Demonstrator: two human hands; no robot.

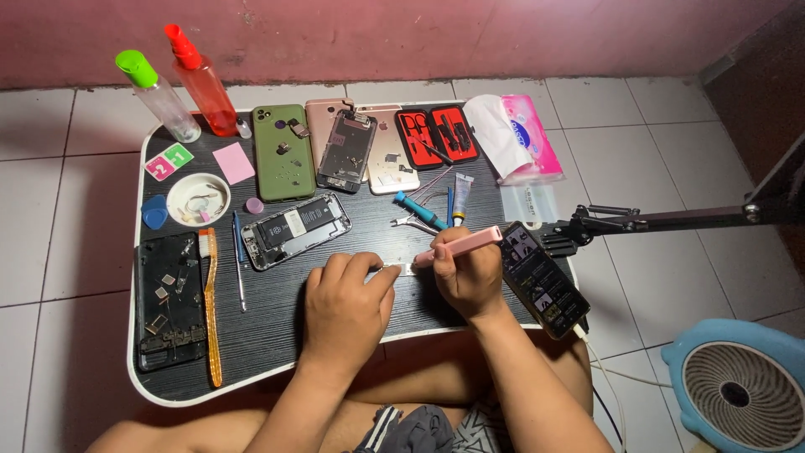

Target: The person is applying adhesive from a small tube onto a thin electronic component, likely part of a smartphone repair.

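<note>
While you sit cross-legged on white floor tiles (50,252) below a pink wall (419,33), a dark wood-grain surface (268,335) with a white rim lies across your lap. Your left hand (344,306) presses down, its fingertips pinching a small silvery part (398,268) near the middle of the front edge. Your right hand (470,273) has its grip wrapped around a pink pen-shaped tool (461,245), whose tip touches that part.

Two spray bottles stand at the far left corner, one green-capped (159,96), one red (203,81). One opened phone body (295,228) lies mid-surface, and another dismantled black one (169,302) along the left edge beside an orange toothbrush (211,310). Three phone backs (335,147) sit along the far edge. One lit phone (543,279) hangs in a clamp arm at the right edge. One blue fan (738,390) sits on the floor.
</note>
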